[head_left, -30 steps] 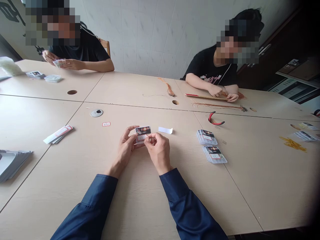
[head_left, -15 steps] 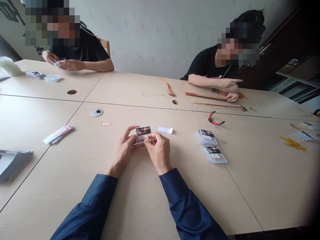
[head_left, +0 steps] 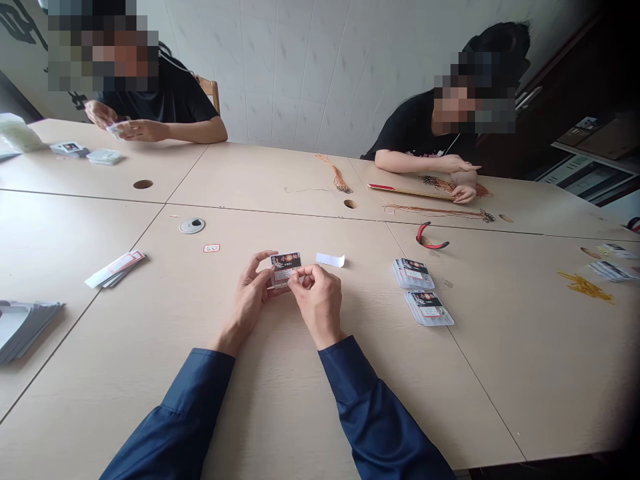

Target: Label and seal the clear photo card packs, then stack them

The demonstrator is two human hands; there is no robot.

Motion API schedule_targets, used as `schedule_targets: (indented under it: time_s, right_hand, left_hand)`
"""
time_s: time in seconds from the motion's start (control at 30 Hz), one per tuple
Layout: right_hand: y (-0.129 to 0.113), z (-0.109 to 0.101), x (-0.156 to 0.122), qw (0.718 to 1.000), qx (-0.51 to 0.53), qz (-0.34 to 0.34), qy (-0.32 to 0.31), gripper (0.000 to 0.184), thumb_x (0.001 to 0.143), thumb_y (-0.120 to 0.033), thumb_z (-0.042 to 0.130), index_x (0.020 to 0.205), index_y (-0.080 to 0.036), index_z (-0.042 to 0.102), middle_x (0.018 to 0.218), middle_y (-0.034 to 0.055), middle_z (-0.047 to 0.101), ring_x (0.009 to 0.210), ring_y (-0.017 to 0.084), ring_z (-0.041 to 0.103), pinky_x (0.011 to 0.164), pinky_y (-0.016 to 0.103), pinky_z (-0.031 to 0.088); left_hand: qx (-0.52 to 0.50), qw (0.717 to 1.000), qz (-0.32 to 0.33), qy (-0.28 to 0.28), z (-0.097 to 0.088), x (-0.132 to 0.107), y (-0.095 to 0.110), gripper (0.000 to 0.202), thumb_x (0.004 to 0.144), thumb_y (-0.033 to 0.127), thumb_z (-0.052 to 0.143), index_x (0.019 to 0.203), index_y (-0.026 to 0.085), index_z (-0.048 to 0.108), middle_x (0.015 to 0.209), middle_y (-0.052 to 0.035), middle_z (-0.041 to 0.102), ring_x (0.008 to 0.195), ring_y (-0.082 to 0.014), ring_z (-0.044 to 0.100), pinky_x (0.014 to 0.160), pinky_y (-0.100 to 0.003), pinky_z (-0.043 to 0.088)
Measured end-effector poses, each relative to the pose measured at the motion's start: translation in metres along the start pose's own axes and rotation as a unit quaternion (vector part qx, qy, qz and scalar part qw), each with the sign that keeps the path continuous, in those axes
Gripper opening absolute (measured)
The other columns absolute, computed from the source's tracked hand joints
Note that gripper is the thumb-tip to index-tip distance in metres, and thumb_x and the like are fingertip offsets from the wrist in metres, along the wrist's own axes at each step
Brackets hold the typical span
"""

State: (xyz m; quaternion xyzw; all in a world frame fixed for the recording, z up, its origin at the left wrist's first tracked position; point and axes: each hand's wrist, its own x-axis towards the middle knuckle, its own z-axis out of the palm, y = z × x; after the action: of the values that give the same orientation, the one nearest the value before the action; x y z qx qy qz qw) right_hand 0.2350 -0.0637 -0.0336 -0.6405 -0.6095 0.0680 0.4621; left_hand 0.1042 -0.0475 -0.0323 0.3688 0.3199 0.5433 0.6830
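A small printed card [head_left: 285, 269] with a black upper half and a pale lower panel is held up just above the table. My left hand [head_left: 251, 295] grips its left edge between thumb and fingers. My right hand [head_left: 317, 301] pinches its lower right corner with thumb and forefinger. A curled white paper strip [head_left: 330, 260] lies on the table just beyond my right hand, not touching it. The table's lower edge is out of view.
Two stacks of cards in clear sleeves [head_left: 421, 289] and red-handled pliers [head_left: 430, 237] lie to my right. Loose cards [head_left: 115, 269] and a larger stack [head_left: 20, 330] lie to my left. Co-workers sit across the table, one handling cards, the other beside orange cords [head_left: 437, 211].
My hands and the card have hardly moved. The co-worker on the right has lifted one hand off the cords and holds it out flat, and a bundle of cords now shows.
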Motion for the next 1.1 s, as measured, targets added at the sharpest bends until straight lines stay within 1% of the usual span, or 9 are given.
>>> schedule_targets:
  time_s: [0.2,0.37,0.47,0.53,0.7,0.97,1.1]
  right_hand:
    - [0.0018,-0.0005,0.0004,0.999,0.031,0.034,-0.003,0.013,0.084,-0.030,0.060,0.078,-0.018,0.063,0.066,0.0001,0.062,0.060,0.014,0.054,0.064,0.025,0.042]
    - [0.0025,-0.0011,0.0003,0.997,0.060,0.048,0.005,0.022,0.089,-0.037,0.053,0.089,-0.017,0.062,0.075,0.0021,0.061,0.070,0.016,0.056,0.068,0.027,0.045]
    - [0.0029,-0.0007,-0.0002,0.997,0.052,0.050,0.007,0.031,0.088,-0.044,0.056,0.099,-0.016,0.062,0.081,0.0038,0.059,0.077,0.018,0.056,0.072,0.030,0.046]
    - [0.0035,-0.0001,-0.0005,0.998,0.044,0.050,-0.003,0.035,0.086,-0.047,0.058,0.102,-0.015,0.061,0.083,0.0045,0.058,0.080,0.019,0.056,0.073,0.031,0.046]
    - [0.0041,0.0011,-0.0005,0.997,0.053,0.055,-0.026,0.031,0.088,-0.044,0.056,0.100,-0.016,0.062,0.083,0.0041,0.059,0.079,0.019,0.056,0.074,0.031,0.046]
    - [0.0032,0.0015,-0.0004,0.996,0.059,0.058,-0.023,0.027,0.087,-0.041,0.056,0.097,-0.016,0.062,0.082,0.0034,0.060,0.078,0.018,0.056,0.072,0.029,0.046]
    - [0.0034,0.0017,-0.0006,0.995,0.066,0.065,-0.027,0.028,0.087,-0.041,0.056,0.098,-0.016,0.062,0.082,0.0037,0.060,0.079,0.018,0.056,0.072,0.029,0.046]
  left_hand:
    - [0.001,1.000,-0.010,0.013,0.0021,-0.0015,0.0026,0.036,0.082,0.031,0.067,0.115,0.022,0.054,0.101,-0.0070,0.072,0.094,-0.0239,0.071,0.084,-0.042,0.058]
    - [0.034,0.999,-0.008,0.022,0.0047,-0.0039,0.0047,0.049,0.075,0.029,0.078,0.117,0.023,0.053,0.105,-0.0083,0.072,0.098,-0.0253,0.070,0.085,-0.041,0.058]
    - [0.035,0.999,-0.010,0.020,0.0067,-0.0049,0.0058,0.054,0.071,0.029,0.081,0.116,0.022,0.052,0.102,-0.0082,0.073,0.093,-0.0243,0.071,0.086,-0.043,0.057]
    - [0.031,0.999,-0.011,0.017,0.0077,-0.0054,0.0063,0.055,0.071,0.029,0.082,0.116,0.021,0.052,0.100,-0.0080,0.073,0.090,-0.0232,0.071,0.086,-0.043,0.057]
    - [0.031,0.999,-0.011,0.010,0.0086,-0.0061,0.0074,0.056,0.071,0.029,0.082,0.117,0.020,0.051,0.098,-0.0082,0.074,0.089,-0.0225,0.071,0.084,-0.039,0.057]
    - [0.021,1.000,-0.017,0.002,0.0089,-0.0064,0.0083,0.057,0.069,0.026,0.082,0.117,0.021,0.052,0.098,-0.0086,0.074,0.093,-0.0262,0.071,0.085,-0.042,0.056]
    - [0.021,1.000,-0.017,-0.001,0.0069,-0.0058,0.0071,0.054,0.071,0.023,0.079,0.117,0.021,0.051,0.100,-0.0090,0.073,0.094,-0.0263,0.070,0.085,-0.042,0.056]
